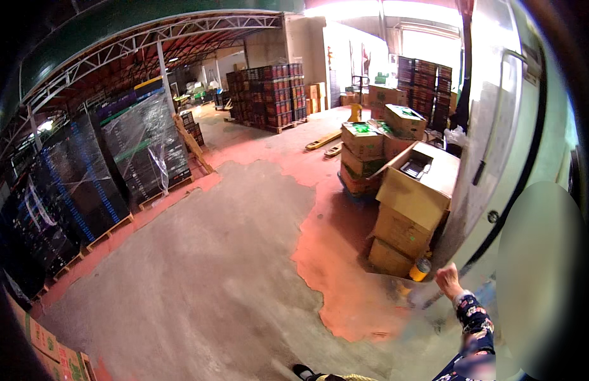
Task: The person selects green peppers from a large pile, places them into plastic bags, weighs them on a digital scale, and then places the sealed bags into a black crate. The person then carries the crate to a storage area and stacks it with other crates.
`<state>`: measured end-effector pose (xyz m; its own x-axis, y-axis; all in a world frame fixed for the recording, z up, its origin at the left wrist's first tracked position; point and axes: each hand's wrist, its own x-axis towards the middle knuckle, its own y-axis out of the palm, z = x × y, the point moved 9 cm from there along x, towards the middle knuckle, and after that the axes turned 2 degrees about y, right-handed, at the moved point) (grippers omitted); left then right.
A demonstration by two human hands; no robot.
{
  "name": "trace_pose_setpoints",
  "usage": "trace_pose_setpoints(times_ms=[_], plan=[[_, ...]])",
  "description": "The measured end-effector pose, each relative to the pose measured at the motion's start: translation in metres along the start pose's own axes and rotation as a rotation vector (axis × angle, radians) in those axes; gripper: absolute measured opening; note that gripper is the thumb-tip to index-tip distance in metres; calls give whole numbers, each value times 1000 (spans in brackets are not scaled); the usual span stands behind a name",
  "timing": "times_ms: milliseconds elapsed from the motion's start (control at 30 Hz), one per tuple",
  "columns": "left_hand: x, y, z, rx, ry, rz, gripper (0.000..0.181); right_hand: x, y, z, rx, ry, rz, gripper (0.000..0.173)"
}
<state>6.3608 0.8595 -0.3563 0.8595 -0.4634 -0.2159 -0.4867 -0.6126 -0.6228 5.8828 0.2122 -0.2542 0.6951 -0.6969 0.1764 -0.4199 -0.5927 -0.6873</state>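
My right hand point(449, 281) is raised at the lower right, below a dark blue floral sleeve. Its fingers look curled in, and no object shows in them. Just left of the hand, a yellow container with a grey top point(420, 269) stands at the foot of stacked cardboard boxes point(403, 226). The top box point(413, 199) has its flaps apart, and a dark item shows inside. To the right of the hand runs a pale door or wall panel point(470, 209) with a long handle. My left hand is out of view. A dark shoe point(303, 371) shows at the bottom edge.
Wrapped stacks of dark crates point(146, 143) on wooden pallets line the left. More crates point(268, 95) and a yellow pallet jack point(325, 140) stand farther back. Other cartons point(363, 143) are stacked near the right. Printed boxes point(49, 340) sit at lower left. The concrete floor point(204, 266) has worn red paint.
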Motion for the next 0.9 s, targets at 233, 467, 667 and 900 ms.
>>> trace_pose_setpoints(times_ms=[233, 467, 667, 900], plan=[[-67, -97, 198, -313, -607, -109, 48, 11, -61, 212, 1088, -107, 86, 10], [-224, -85, 300, -777, -1043, -164, 46, 56, -238, 564, 1485, -924, 519, 23], [44, -65, 406, -177, -614, -215, 31, 219, -389, 699, 1818, -1014, 731, 25], [447, -128, 215, -366, -167, 61, 20, 383, -416, 804, 1612, -777, 929, 24]])
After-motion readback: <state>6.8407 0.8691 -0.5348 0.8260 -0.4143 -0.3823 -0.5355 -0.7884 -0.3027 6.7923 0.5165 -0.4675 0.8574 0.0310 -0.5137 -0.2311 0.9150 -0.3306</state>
